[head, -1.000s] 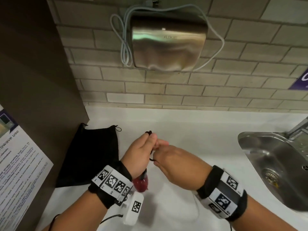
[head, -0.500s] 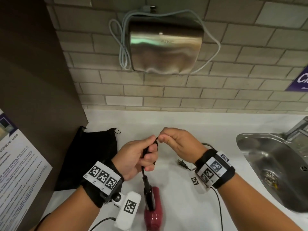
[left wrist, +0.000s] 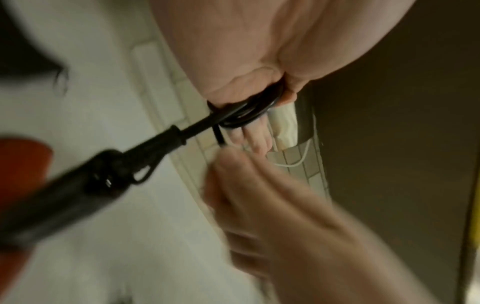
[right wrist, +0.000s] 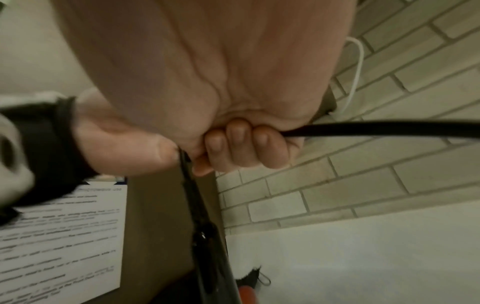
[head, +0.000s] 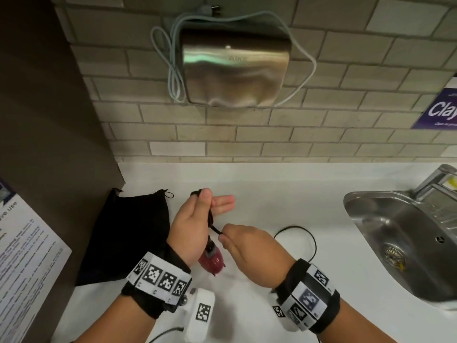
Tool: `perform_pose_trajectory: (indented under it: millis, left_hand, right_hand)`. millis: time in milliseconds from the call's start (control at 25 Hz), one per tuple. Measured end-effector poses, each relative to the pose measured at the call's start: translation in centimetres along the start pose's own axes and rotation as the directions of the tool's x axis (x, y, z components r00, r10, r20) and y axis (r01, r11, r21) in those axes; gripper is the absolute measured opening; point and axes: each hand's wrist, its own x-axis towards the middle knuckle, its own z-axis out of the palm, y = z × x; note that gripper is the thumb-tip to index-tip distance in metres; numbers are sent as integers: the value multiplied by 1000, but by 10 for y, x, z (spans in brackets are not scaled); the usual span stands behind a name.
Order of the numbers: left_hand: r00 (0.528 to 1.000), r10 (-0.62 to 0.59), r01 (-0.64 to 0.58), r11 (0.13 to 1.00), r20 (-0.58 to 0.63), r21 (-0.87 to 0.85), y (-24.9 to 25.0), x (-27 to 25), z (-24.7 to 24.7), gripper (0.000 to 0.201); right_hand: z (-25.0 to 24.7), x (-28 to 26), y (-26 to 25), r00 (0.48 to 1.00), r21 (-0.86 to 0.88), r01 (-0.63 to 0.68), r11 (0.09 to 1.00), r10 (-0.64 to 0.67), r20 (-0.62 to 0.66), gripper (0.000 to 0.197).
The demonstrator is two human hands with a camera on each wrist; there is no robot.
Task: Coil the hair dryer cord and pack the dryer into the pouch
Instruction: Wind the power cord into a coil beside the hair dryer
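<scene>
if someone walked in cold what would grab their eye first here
Mid-counter, the left hand holds black cord looped around its fingers while the right hand pinches the cord to wind more. The red hair dryer hangs just below them, the black pouch lies flat to the left, and a steel hand dryer gleams on the brick wall above.

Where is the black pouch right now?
In the head view the black pouch lies flat on the white counter at the left, against the dark side panel, just beyond the left hand.

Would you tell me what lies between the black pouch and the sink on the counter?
In the head view: both hands, left and right, the red dryer and a loose cord loop.
</scene>
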Motion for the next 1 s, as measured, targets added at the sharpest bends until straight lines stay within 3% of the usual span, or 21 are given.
perform_pose_trajectory:
  millis: [120,200,280,400,480,560,640,720,800,920,1000]
  left_hand:
    - [988,144,-153,852,57,501,-15,0,-11,44]
    - [975,131,-213,774,178,596,-17,-3,-16,47]
    - [971,60,-171,850,232,498,-9,-7,-12,61]
    - [970,-118,46,947,213,319,9,-10,-4,68]
    - [941,-233,184,961,244,209,18,-11,-3,66]
    - [900,-294,315,949,322,-12,26,-12,-5,62]
    - [865,-281,405,881,416,-245,36,-11,-5,55]
    - [868,-203,402,823,453,-402,40,-10,-5,44]
    - [914,-129,316,822,386,-473,39,-5,-6,38]
    - [972,-85,175,886,220,-429,28,-3,-3,41]
    - [987,-42,83,959,155,-271,21,-6,6,48]
  right_hand:
    - [-22,-5,-8,987,-146,153,977,-158,-25,28]
    - [-48,1,-11,972,-167,227,959,-234,-22,23]
    - [-68,10,-8,959,-144,278,950,-283,-16,23]
    - [-86,24,3,958,-87,273,958,-279,-72,30]
    - [-87,34,14,969,117,231,966,-218,-116,26]
    - [-76,44,26,983,357,169,919,-131,-128,20]
    - [-53,48,33,994,483,85,871,-44,-97,33]
    - [-23,43,35,999,560,17,828,14,-50,53]
    - [-6,31,29,998,535,-29,844,58,-36,59]
    - [-7,16,15,1000,357,-21,934,26,-10,30]
    - [-14,13,10,1000,253,-6,967,2,16,23]
